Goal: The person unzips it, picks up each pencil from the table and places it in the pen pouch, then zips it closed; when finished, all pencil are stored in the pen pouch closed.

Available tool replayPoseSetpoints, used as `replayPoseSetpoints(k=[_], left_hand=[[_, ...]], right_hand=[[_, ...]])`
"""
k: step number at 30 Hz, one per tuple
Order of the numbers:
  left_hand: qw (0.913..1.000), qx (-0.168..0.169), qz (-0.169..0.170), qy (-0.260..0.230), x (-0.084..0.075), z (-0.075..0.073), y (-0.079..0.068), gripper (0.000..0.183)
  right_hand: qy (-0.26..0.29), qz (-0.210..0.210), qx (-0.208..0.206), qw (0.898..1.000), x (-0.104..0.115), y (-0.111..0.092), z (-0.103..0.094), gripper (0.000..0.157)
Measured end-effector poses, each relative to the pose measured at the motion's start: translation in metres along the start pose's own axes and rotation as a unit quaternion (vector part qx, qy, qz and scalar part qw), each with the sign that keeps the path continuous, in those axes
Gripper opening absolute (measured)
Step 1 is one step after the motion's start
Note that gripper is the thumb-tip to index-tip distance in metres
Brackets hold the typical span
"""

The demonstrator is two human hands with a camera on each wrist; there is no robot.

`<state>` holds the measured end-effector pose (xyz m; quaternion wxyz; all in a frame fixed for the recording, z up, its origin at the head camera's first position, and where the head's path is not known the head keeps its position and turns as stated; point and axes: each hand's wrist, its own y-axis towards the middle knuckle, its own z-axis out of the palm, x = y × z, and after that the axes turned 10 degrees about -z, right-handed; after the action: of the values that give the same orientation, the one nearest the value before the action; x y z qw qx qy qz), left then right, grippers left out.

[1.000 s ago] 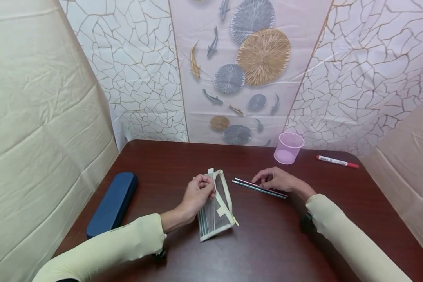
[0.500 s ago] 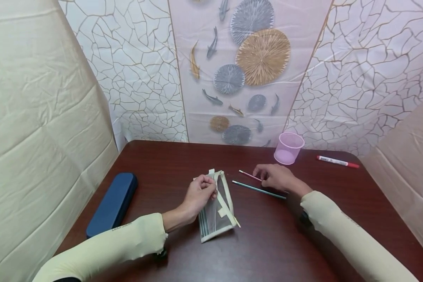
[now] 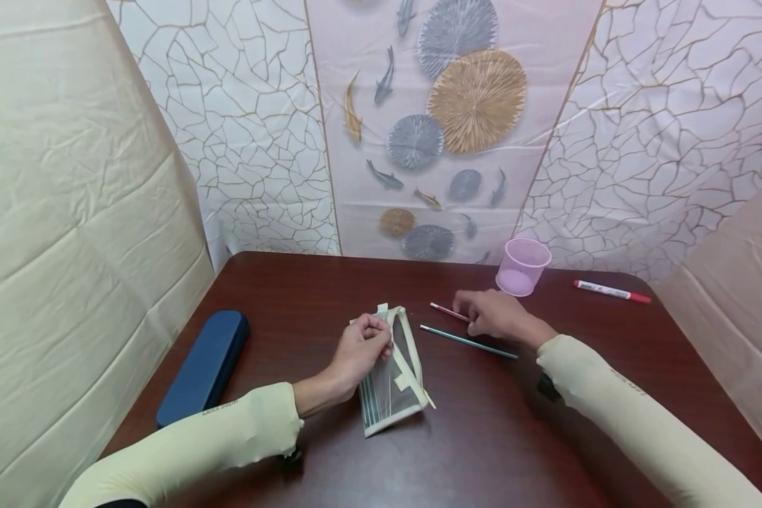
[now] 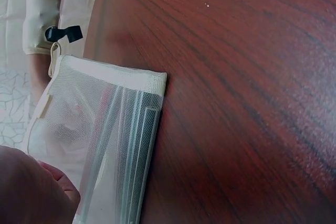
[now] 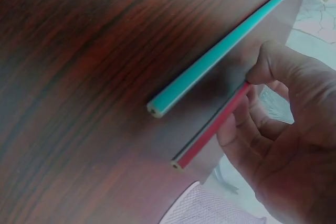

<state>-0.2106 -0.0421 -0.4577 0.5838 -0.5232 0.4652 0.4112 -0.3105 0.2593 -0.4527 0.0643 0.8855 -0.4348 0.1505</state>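
Note:
My left hand (image 3: 360, 351) pinches the upper edge of a see-through mesh pencil pouch (image 3: 387, 406) with a cream border. Through the mesh (image 4: 100, 124) in the left wrist view show long teal and reddish pencil-like shapes, lying lengthwise. My right hand (image 3: 498, 314) pinches a red and black pencil (image 5: 210, 129) between thumb and fingers, its blunt unsharpened end pointing back toward the wrist camera. Beside it a teal pencil (image 3: 468, 342) lies on the table, untouched, its white-tipped end nearest the pouch.
A dark blue hard case (image 3: 203, 367) lies on the left of the brown table (image 3: 292, 289). Behind my right hand stands a pink mesh cup (image 3: 523, 268). Farther right is a red and white marker (image 3: 612, 291). Patterned cloth (image 3: 260, 141) hangs behind the table.
The two pencils lay side by side; my right hand has taken the red one and shifted it away from the teal pencil, toward the back. My left hand stays on the pouch.

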Motion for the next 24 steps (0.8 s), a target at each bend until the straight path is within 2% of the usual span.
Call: replayPoseSetpoints(k=[3, 7, 10, 12, 14, 18, 20, 24], left_hand=[[1.0, -0.001, 0.003, 0.001, -0.001, 0.001, 0.0, 0.013], [1.0, -0.004, 0.003, 0.003, 0.0, 0.001, 0.001, 0.012], [1.0, -0.006, 0.001, 0.003, 0.0, 0.001, 0.001, 0.011], [1.0, -0.007, -0.001, 0.002, 0.0, 0.001, 0.001, 0.01], [1.0, -0.007, -0.001, 0.001, 0.0, 0.002, 0.001, 0.01], [1.0, -0.006, 0.0, -0.001, 0.0, 0.002, 0.001, 0.01], [1.0, -0.005, -0.001, -0.001, 0.0, 0.003, 0.001, 0.01], [1.0, -0.004, -0.004, -0.003, 0.0, 0.003, 0.001, 0.01]], right_hand=[[0.001, -0.005, -0.033, 0.999, 0.006, 0.0, -0.004, 0.044], [0.025, -0.017, -0.095, 0.995, 0.024, 0.0, -0.009, 0.051], [0.07, -0.017, -0.14, 0.988, 0.045, 0.001, -0.01, 0.053], [0.127, -0.016, -0.164, 0.978, 0.058, 0.001, -0.01, 0.053], [0.205, -0.013, -0.183, 0.961, 0.071, 0.0, -0.009, 0.053], [0.361, -0.01, -0.202, 0.91, 0.09, -0.001, -0.003, 0.054], [0.412, -0.003, -0.208, 0.887, 0.096, -0.001, 0.001, 0.054], [0.474, 0.025, -0.222, 0.852, 0.106, -0.004, 0.007, 0.056]])
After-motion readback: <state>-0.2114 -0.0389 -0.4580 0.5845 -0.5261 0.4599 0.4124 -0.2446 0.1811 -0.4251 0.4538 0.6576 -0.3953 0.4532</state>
